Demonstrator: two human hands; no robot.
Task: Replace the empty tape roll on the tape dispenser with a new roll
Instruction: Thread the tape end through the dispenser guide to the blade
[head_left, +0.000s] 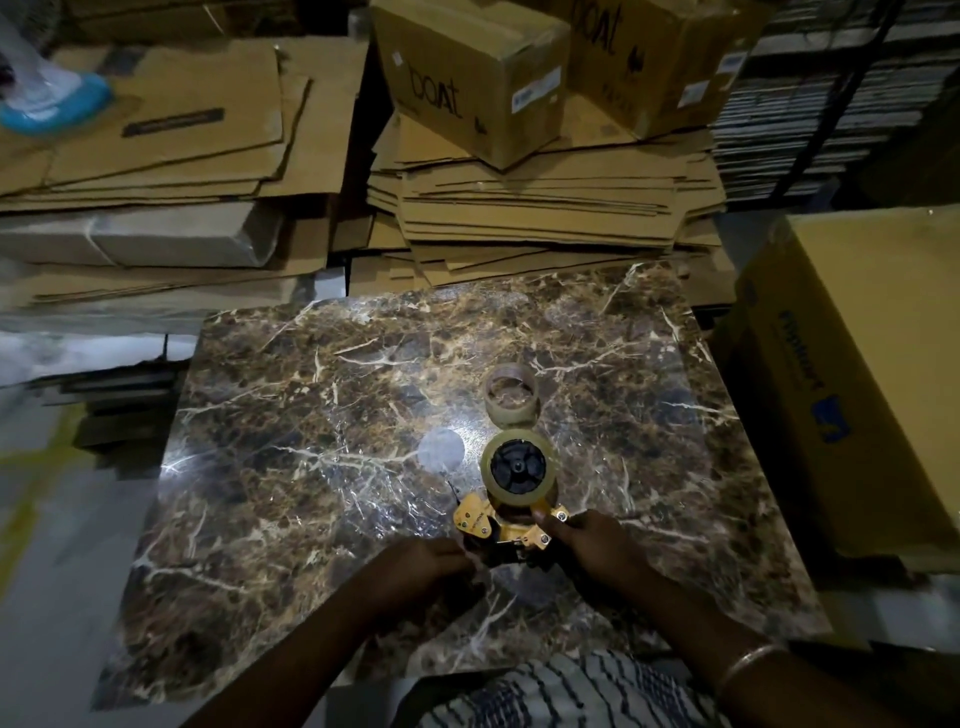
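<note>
On the desk (322, 395), both hands grip the tape dispenser (498, 525), right hand (582, 535) and left hand (436, 564), fingers closed, new roll (518, 467) mounted; a loose tape end may stick wrongly.

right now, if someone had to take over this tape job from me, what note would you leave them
Left hand: at the front end of the yellow tape dispenser, fingers pinched, apparently on the tape end; too dark to confirm.
Right hand: gripping the dispenser on its right side.
New tape roll: already seated on the dispenser's black hub, on the marble table.
Empty tape core: off the dispenser, standing on the table just beyond it.
Left to do: probably feed the tape end through the front and check that it pulls.
</note>
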